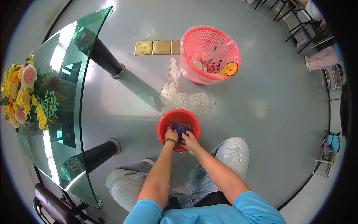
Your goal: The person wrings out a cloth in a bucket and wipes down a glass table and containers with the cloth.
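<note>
A red plastic basin (160, 128) stands on the floor between my knees, with what looks like water in it. Inside it is a wet-looking dark blue cloth (179, 129), bunched up. My left hand (171, 134), with a green bangle at the wrist, is closed on the cloth's left side. From the right, my right hand (190, 142) grips the same cloth near the basin's front wall. My lower fingers are partly hidden by the cloth and the rim.
A pink mesh wastebasket (188, 48) with a plastic liner holds some rubbish. Brass floor plates (161, 47) and a rough pale floor patch (186, 101) lie nearby. Left stands a glass table (71, 97) on black legs, bearing flowers (22, 89). Another person's pink-trousered legs (323, 59) show far right.
</note>
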`<action>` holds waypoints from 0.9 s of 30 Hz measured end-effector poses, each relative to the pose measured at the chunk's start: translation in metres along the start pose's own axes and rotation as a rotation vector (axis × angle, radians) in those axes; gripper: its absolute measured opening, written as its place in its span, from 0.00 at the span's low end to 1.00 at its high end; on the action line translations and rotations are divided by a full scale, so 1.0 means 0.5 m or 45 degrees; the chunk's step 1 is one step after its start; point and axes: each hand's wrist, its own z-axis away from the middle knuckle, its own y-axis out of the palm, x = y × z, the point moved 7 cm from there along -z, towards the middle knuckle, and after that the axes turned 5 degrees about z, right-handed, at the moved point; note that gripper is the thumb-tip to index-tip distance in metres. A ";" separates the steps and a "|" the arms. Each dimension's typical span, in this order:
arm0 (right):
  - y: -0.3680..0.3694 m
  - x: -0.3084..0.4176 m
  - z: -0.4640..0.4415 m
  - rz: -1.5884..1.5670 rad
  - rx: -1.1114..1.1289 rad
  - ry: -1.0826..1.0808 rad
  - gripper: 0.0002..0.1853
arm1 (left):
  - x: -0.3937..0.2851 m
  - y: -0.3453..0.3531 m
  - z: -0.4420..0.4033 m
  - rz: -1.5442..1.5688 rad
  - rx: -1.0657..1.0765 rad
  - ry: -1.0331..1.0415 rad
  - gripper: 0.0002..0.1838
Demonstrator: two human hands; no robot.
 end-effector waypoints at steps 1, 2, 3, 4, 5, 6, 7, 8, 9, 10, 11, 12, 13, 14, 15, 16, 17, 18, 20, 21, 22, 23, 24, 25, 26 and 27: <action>0.005 0.019 0.017 -0.003 0.002 0.000 0.22 | 0.007 -0.016 0.007 0.204 -0.130 -0.060 0.22; 0.028 0.045 0.027 -0.120 0.150 0.024 0.25 | 0.024 -0.009 0.000 0.284 -0.234 0.005 0.22; 0.047 0.067 0.032 -0.236 0.295 0.047 0.29 | 0.014 -0.012 0.014 0.284 -0.234 0.003 0.22; 0.055 0.084 0.030 -0.283 0.267 0.010 0.27 | -0.004 -0.017 0.036 0.387 -0.209 0.022 0.21; 0.053 0.070 0.001 -0.282 0.271 0.013 0.27 | -0.015 -0.019 0.050 0.488 -0.187 0.042 0.20; 0.054 0.048 -0.049 -0.407 0.312 0.024 0.24 | 0.001 -0.008 0.044 0.635 -0.231 0.134 0.19; 0.063 0.051 -0.058 -0.531 0.352 0.036 0.22 | -0.003 -0.012 0.051 0.635 -0.237 0.131 0.19; 0.057 0.039 -0.066 -0.575 0.244 0.094 0.19 | -0.006 -0.015 0.060 0.723 -0.215 0.136 0.20; 0.060 0.039 -0.068 -0.572 0.250 0.097 0.19 | -0.014 -0.020 0.072 0.810 -0.192 0.143 0.21; 0.059 0.036 -0.073 -0.542 0.213 0.089 0.18 | -0.025 -0.031 0.085 0.810 -0.201 0.140 0.21; 0.057 0.029 -0.075 -0.512 0.177 0.086 0.16 | -0.034 -0.040 0.100 0.790 -0.197 0.102 0.22; 0.056 0.020 -0.078 -0.510 0.183 0.095 0.16 | -0.034 -0.044 0.110 0.768 -0.192 0.064 0.23; 0.062 0.014 -0.081 -0.566 0.256 0.138 0.15 | -0.028 -0.044 0.112 0.765 -0.199 0.063 0.23; 0.068 0.011 -0.084 -0.623 0.327 0.173 0.14 | -0.026 -0.043 0.111 0.768 -0.213 0.096 0.20; 0.073 0.011 -0.082 -0.625 0.328 0.166 0.14 | -0.040 -0.050 0.116 0.774 -0.221 0.130 0.17; 0.058 0.013 -0.084 -0.546 0.147 0.057 0.14 | -0.055 -0.066 0.131 0.733 -0.254 0.076 0.18; 0.040 0.017 -0.083 -0.464 -0.036 -0.050 0.14 | -0.059 -0.064 0.122 0.736 -0.243 0.081 0.18; 0.036 0.031 -0.069 -0.459 -0.083 -0.113 0.15 | -0.053 -0.070 0.114 0.781 -0.336 0.097 0.19; 0.039 0.049 -0.045 -0.476 0.032 -0.064 0.16 | -0.022 -0.061 0.081 0.791 -0.363 0.068 0.20; 0.048 0.052 -0.039 -0.489 0.158 -0.019 0.17 | -0.011 -0.050 0.067 0.784 -0.361 0.063 0.20; 0.055 0.051 -0.039 -0.574 0.245 0.034 0.16 | -0.010 -0.042 0.056 0.799 -0.412 0.122 0.20; 0.058 0.052 -0.035 -0.577 0.247 0.026 0.16 | -0.013 -0.034 0.042 0.818 -0.462 0.190 0.20; 0.068 0.060 -0.012 -0.610 0.295 0.072 0.16 | -0.015 -0.026 0.040 1.012 -0.458 0.075 0.19; 0.071 0.069 0.002 -0.635 0.340 0.108 0.16 | -0.028 -0.031 0.043 1.028 -0.446 0.096 0.19; 0.063 0.053 -0.029 -0.588 0.339 0.082 0.16 | -0.030 -0.015 0.045 1.309 -0.224 0.001 0.16; 0.051 0.036 -0.053 -0.526 0.244 0.071 0.16 | -0.045 -0.003 0.057 1.578 0.014 -0.099 0.14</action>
